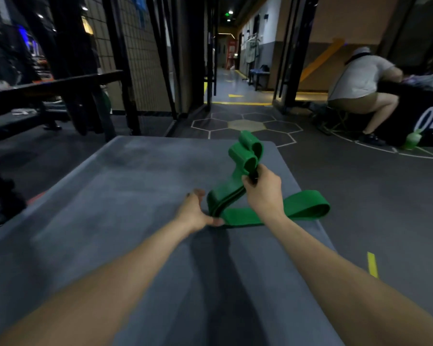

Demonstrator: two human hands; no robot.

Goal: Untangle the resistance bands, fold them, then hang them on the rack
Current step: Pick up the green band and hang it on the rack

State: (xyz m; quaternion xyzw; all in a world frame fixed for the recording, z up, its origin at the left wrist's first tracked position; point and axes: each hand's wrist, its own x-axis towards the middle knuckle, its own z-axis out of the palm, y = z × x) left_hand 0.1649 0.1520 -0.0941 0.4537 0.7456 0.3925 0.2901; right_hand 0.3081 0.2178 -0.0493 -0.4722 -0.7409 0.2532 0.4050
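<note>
One green band (238,216) between two hands, left hand (194,212), right hand (263,188), one grey mat (110,196) beneath them, one seated person (360,81) far right, one green bottle (411,141) beyond.

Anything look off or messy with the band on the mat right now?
Nothing damaged. The green band is only half folded: the right hand lifts several layers, looped ends flopping above, while the left hand holds the fold down on the grey mat. One loop trails right.
</note>
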